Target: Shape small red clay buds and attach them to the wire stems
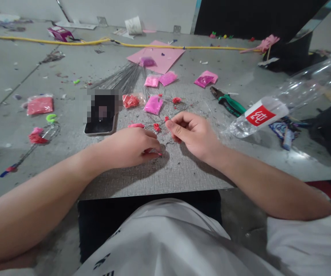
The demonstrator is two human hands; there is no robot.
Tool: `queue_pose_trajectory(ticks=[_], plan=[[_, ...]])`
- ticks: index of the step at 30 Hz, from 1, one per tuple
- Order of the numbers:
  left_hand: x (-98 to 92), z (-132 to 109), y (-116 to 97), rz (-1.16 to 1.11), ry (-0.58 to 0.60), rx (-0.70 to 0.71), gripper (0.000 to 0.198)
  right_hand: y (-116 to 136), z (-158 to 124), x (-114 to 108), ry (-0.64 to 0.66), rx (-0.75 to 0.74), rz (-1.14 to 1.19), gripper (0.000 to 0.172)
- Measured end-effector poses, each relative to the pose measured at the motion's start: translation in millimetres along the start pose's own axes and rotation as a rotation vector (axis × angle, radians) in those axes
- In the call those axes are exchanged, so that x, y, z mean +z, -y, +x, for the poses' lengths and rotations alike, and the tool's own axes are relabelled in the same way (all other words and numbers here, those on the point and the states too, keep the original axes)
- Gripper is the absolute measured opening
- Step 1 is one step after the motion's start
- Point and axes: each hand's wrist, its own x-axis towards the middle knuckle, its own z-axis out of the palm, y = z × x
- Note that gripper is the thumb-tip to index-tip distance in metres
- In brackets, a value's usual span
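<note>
My right hand point(195, 134) pinches the end of a thin wire point(159, 122) that carries a small red clay lump point(166, 119) by the fingertips. To its left, my left hand point(131, 149) hovers low over the mat, thumb and finger closed on a tiny pink bit of clay point(160, 154). Between and beyond the hands lie a red clay flower point(156, 127) on bent wire and a pink clay lump point(136, 125), partly behind my left hand. Another red clay piece point(176, 100) with looped wire sits farther back.
A phone point(100, 115) lies left of the mat. Behind are bags of pink clay point(153, 104) and a fan of wires point(122, 79). Green-handled pliers point(230, 102) and a plastic bottle point(259, 112) are on the right. A clay-and-wire figure point(38, 138) lies left.
</note>
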Motion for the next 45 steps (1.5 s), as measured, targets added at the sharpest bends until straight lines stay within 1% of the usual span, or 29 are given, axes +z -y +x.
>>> queue_pose_trajectory(ticks=[4,13,16,18,20,21,24,26,27,28,29,32,35,39,41,45], plan=[[4.3,1.1,-2.7,0.041,-0.018,0.0,0.019,0.6,0.0,-0.3,0.005,0.018,-0.013,0.039],[8.4,2.7,-0.3,-0.012,-0.032,0.007,0.02,1.5,0.3,0.1,-0.005,0.02,-0.023,0.041],[5.7,3.6,-0.6,-0.003,-0.046,0.011,0.021,3.0,0.4,-0.4,-0.011,0.004,-0.032,0.041],[0.4,3.4,-0.5,-0.032,-0.082,0.005,0.021,4.9,0.6,-0.6,-0.031,-0.007,-0.035,0.04],[-7.1,2.3,-0.1,-0.104,-0.17,0.003,0.02,6.8,0.5,-0.7,-0.058,-0.023,-0.032,0.039],[-11.0,1.5,-0.1,-0.146,-0.241,0.007,0.018,7.3,0.0,-0.7,-0.07,-0.038,-0.026,0.038],[-19.4,-0.7,-2.4,-0.264,-0.51,0.001,0.01,7.3,-3.6,0.2,-0.09,-0.122,-0.021,0.035],[-19.9,-1.2,-6.7,-0.384,-0.672,-0.065,0.006,6.4,-8.3,1.5,-0.086,-0.206,-0.055,0.033],[-18.6,-1.2,-9.5,-0.473,-0.73,-0.115,0.006,5.9,-11.0,2.5,-0.072,-0.255,-0.087,0.032],[-16.3,-0.9,-12.5,-0.582,-0.777,-0.167,0.007,5.5,-13.7,3.5,-0.045,-0.309,-0.13,0.03],[-13.4,-0.6,-15.4,-0.699,-0.8,-0.204,0.008,5.2,-16.3,4.7,-0.022,-0.377,-0.18,0.027],[-3.9,0.7,-22.7,-1.019,-0.792,-0.229,0.009,5.8,-22.0,8.2,0.06,-0.597,-0.296,0.015],[2.7,3.3,-27.0,-1.276,-0.765,-0.234,0.009,7.6,-23.8,10.3,0.097,-0.71,-0.324,0.009],[5.5,9.3,-30.1,-1.51,-0.735,-0.214,0.011,8.8,-23.4,10.5,0.118,-0.745,-0.307,0.005],[6.4,11.5,-31.1,-1.566,-0.725,-0.195,0.01,8.9,-23.4,10.4,0.128,-0.74,-0.289,0.005],[10.0,12.4,-31.7,-1.628,-0.651,-0.153,0.008,9.0,-23.7,10.3,0.14,-0.731,-0.223,0.008]])
